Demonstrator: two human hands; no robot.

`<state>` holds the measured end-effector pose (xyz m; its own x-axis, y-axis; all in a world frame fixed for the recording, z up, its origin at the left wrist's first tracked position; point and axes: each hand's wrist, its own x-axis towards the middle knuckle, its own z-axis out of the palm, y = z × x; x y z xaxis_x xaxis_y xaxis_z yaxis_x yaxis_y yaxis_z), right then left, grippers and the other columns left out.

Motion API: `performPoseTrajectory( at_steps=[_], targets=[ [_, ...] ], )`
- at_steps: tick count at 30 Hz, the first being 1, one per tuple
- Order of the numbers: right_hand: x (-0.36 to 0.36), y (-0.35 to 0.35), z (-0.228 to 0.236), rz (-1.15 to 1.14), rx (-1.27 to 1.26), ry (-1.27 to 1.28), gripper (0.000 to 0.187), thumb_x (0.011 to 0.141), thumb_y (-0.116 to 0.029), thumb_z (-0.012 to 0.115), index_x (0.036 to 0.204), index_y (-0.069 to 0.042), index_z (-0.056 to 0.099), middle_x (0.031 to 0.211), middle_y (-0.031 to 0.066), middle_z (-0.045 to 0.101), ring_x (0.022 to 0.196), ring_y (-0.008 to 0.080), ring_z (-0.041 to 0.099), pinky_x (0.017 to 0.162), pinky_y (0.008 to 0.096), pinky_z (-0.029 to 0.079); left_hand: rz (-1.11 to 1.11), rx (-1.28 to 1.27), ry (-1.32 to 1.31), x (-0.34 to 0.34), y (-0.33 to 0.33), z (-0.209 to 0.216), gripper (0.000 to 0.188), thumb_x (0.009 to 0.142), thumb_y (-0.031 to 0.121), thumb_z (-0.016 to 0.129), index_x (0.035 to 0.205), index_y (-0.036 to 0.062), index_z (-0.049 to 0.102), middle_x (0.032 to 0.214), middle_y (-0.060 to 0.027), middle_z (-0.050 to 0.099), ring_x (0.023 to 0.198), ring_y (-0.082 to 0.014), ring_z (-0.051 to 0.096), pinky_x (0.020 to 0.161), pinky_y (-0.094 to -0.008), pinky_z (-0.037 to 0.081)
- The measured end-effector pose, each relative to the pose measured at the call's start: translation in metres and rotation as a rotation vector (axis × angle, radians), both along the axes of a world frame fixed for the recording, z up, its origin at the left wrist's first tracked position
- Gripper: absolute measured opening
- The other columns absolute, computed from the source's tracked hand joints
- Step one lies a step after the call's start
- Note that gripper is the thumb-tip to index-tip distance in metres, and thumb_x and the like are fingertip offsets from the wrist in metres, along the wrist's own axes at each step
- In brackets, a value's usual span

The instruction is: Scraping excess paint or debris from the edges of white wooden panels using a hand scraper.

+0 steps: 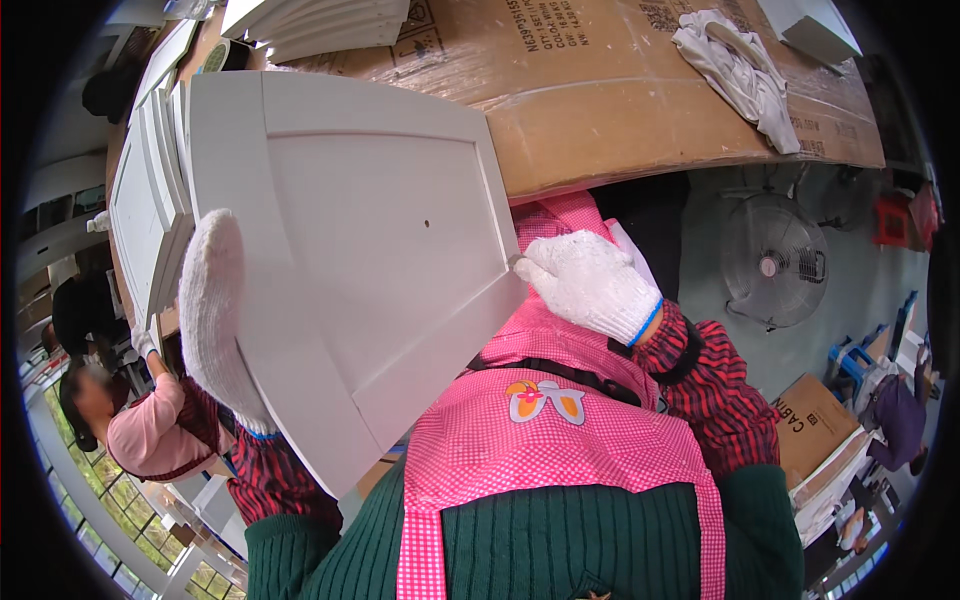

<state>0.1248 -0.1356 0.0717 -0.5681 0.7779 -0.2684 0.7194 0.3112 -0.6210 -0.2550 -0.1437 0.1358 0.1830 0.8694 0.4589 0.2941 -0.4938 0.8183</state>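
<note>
A white cabinet door [375, 230] with a recessed centre panel and a small dark hole stands tilted in front of me, between my hands. My left hand [215, 310], in a white knitted glove, grips its left edge with the fingers held together along the side. On the opposite edge, near the lower right corner, my right hand [588, 285] pinches the frame; it is gloved too. The fingertips behind the door are hidden. The door's upper part overlaps the cardboard-covered worktable [620, 100] in the picture.
White panels [150, 205] lean in a stack at the left, and more white pieces [320, 22] lie at the far edge. A crumpled white cloth [738, 75] rests on the cardboard. Right: a floor fan [775, 262] and a carton [815, 430]. A co-worker in pink [150, 425] stands left.
</note>
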Motion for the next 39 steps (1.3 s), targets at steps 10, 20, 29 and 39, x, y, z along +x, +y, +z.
performPoseTrajectory(
  at_steps=[10,20,29,39],
  targets=[
    [0.018,0.034,-0.009,-0.868,-0.443,0.657,0.016,0.103,-0.015,0.067,0.110,-0.001,0.070,0.073,-0.0005,0.064,0.052,0.0039,0.054,0.050,0.0236,0.047,-0.069,0.021,-0.053,0.008,0.008,-0.008,0.054,0.113,0.023,0.050,0.159,-0.0055,0.044,0.160,-0.0264,0.049,0.148,-0.0386,0.050,0.123,-0.0521,0.042],
    [-0.030,0.063,-0.046,-0.292,0.360,0.659,0.016,0.092,0.002,0.065,0.105,-0.008,0.069,0.108,0.0096,0.070,0.095,0.0315,0.073,0.084,0.0394,0.059,-0.058,0.002,-0.103,0.000,0.008,-0.010,0.054,0.113,0.023,0.050,0.158,-0.0059,0.044,0.160,-0.0268,0.049,0.148,-0.0391,0.050,0.123,-0.0525,0.043],
    [0.050,0.032,-0.025,-0.488,-0.967,1.022,0.023,0.092,-0.004,0.057,0.105,0.004,0.074,0.077,0.0096,0.071,0.046,0.0109,0.061,0.042,0.0206,0.046,0.006,-0.038,-0.152,-0.016,0.000,-0.017,0.054,0.113,0.024,0.049,0.158,-0.0064,0.044,0.160,-0.0270,0.049,0.148,-0.0395,0.051,0.121,-0.0528,0.044],
    [-0.014,0.010,-0.026,-0.220,0.062,0.636,0.026,0.094,0.006,0.058,0.115,-0.003,0.070,0.107,0.0120,0.071,0.089,0.0221,0.073,0.081,0.0325,0.059,0.039,-0.090,-0.198,-0.027,-0.002,-0.018,0.054,0.113,0.024,0.049,0.157,-0.0070,0.044,0.160,-0.0273,0.049,0.147,-0.0399,0.051,0.120,-0.0531,0.046]
  ],
)
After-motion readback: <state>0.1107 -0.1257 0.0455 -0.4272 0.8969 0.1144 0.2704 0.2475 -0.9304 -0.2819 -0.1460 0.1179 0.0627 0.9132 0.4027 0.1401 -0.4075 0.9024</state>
